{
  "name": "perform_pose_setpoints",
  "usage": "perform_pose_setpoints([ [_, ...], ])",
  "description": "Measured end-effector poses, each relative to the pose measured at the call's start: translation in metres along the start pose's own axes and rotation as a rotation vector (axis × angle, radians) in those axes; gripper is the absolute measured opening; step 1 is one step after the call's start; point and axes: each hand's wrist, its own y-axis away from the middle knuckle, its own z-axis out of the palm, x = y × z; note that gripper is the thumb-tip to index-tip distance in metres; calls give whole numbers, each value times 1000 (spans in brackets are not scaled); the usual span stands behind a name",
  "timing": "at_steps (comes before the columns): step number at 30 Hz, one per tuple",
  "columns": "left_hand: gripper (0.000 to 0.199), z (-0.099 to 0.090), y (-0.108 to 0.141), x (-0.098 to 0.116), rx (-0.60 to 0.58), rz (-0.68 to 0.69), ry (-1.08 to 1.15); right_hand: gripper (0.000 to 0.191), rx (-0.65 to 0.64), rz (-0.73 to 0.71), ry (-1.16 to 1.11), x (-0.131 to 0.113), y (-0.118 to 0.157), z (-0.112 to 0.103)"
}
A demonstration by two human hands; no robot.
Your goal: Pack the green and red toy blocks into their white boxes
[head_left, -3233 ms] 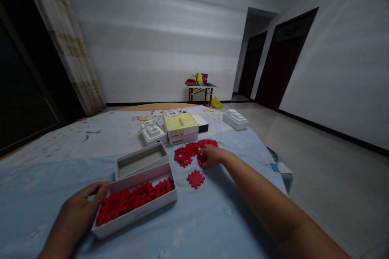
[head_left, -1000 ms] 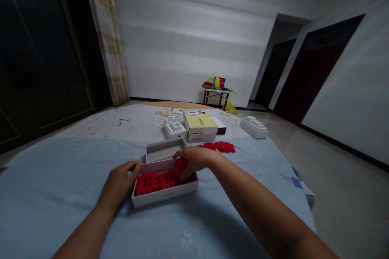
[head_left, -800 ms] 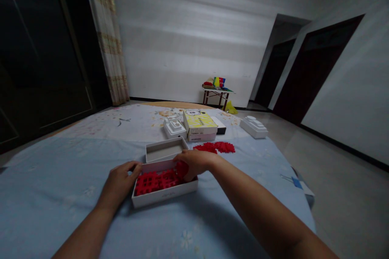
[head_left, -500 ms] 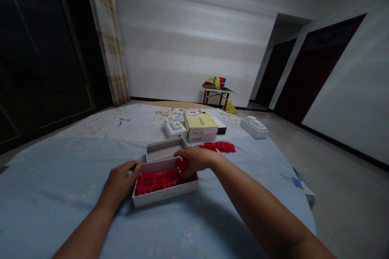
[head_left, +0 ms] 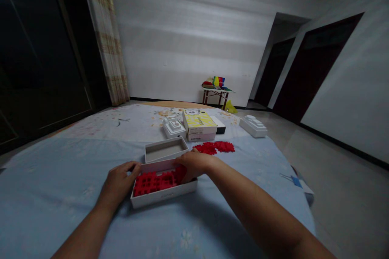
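The left hand [head_left: 121,176] rests half-curled on the rim of the white box [head_left: 162,196], which sits at 12 o'clock on the bed [head_left: 60,198] and holds red pieces [head_left: 152,183]. The right hand [head_left: 193,164] cups a red piece [head_left: 180,174] at the box's 2 o'clock corner; whether either grip is closed, I cannot tell. Loose red pieces [head_left: 214,147] lie at 1 o'clock, just beside a white lid [head_left: 165,149].

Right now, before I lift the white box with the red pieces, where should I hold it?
Probably by its two short ends, from left and right. The white box is long and low, and the red pieces fill it, so holding both ends should keep it level. Your left hand is at the left end, your right hand over the right end.
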Motion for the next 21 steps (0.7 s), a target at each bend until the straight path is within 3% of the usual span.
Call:
perform_pose_setpoints([
  [5, 41, 1, -1, -2, 0, 1, 10, 66, -5, -4, -273, 14, 10, -5],
  [7, 41, 1, -2, -3, 2, -6, 10, 55, 117, 11, -412, 27, 12, -3],
  [9, 42, 1, -2, -2, -8, -15, 6, 43, 321, 78, -484, 45, 13, 2],
  [11, 43, 1, -2, -1, -17, -20, 0, 38, 493, 205, -453, 66, 14, 11],
  [12, 43, 0, -2, -1, -18, -22, -2, 38, 521, 275, -416, 75, 15, 17],
  [16, 42, 0, -2, -2, -20, -29, -6, 36, 477, 399, -327, 96, 15, 43],
  [21, 41, 0, -3, -4, -11, -34, -10, 61, 418, 420, -237, 95, 5, 70],
])
